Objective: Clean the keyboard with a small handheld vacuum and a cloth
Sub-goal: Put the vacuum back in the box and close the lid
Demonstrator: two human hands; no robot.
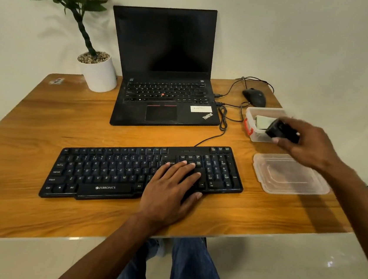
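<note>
surface: wooden desk (32,123) against a pale wall, tiled floor below; the person sits at its near edge, blue-trousered knees showing beneath.
keyboard: one external black keyboard (107,172) lying flat on the desk, cabled toward the laptop; its right-hand key block sits under the left fingers.
left hand: left hand (171,183) laid flat, fingers straight and spread, pressing on the keys between the letter block and the number pad; judged to be steadying the board.
right hand: right hand (307,143) raised above the desk to the right of the keyboard, fingers and thumb curled round a small black object.
vacuum: handheld vacuum (279,130), judged so from the task; blurred, nozzle not discernible. it sits in the right fingers, over the near rim of the open box, well apart from the keys.
cloth: one pale green folded cloth (263,121) inside the box, just beyond the right fingertips, untouched.
box: one clear plastic box (252,114) with a red clip, open; its lid (288,175) lies on the desk below the right wrist.
progress: early. vacuum is in hand but not yet at the keys; vacuuming and wiping both appear left to do. cleanliness of the keys cannot be judged.
count, task items: keyboard one, vacuum one, cloth one, box one, lid one.
count, other items: laptop (163,69) one, open, screen dark; mouse (254,96) one; potted plant (97,71) one.
</note>
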